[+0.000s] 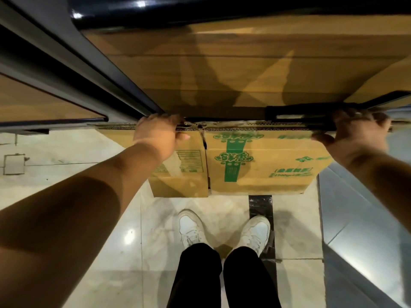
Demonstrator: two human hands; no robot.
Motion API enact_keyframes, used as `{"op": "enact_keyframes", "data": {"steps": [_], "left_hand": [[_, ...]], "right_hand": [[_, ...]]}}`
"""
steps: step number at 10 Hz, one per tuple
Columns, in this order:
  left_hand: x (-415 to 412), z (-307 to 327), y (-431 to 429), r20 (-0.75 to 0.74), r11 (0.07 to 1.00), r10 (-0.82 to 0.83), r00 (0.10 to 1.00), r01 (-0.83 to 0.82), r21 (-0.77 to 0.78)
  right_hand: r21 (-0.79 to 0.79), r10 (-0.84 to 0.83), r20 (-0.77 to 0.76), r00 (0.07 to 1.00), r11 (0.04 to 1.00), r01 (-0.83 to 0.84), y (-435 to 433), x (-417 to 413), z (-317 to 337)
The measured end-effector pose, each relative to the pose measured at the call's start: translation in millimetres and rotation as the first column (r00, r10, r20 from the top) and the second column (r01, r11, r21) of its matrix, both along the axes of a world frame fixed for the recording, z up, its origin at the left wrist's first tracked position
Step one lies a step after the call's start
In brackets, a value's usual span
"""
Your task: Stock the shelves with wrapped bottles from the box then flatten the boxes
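A flattened brown cardboard box (pixel 262 165) with green print stands on edge against the front of a wooden shelf (pixel 244 70). A second flat panel (pixel 186 174) of it hangs on the left. My left hand (pixel 158 134) grips the top edge of the cardboard at the left, fingers curled over it. My right hand (pixel 353 134) grips the top edge at the right, beside a dark shelf rail (pixel 295 113). No wrapped bottles are in view.
My two white shoes (pixel 224 230) stand on the pale tiled floor just in front of the cardboard. A dark metal upright (pixel 73 61) of the shelving runs diagonally at the left. A grey metal surface (pixel 364 218) lies at the right.
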State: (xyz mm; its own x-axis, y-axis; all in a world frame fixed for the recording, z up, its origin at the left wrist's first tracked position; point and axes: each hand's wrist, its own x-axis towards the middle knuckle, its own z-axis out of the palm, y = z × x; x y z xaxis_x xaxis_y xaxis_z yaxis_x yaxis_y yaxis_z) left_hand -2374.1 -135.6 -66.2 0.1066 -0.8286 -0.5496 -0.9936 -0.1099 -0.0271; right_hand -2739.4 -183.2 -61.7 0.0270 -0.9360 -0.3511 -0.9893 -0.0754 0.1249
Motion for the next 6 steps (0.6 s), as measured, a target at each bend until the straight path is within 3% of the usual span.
{"op": "enact_keyframes", "data": {"steps": [3,6], "left_hand": [[8,-21,9,-0.033,0.985,0.05,0.998,-0.055,-0.166],[12,-20,30,-0.04,0.966,0.02,0.999,-0.029,-0.256]], "right_hand": [[-0.052,-0.141,0.077,0.987,0.988,0.145,19,12,-25],[0.014,-0.09,0.036,0.995,0.996,0.089,36,21,-19]]}}
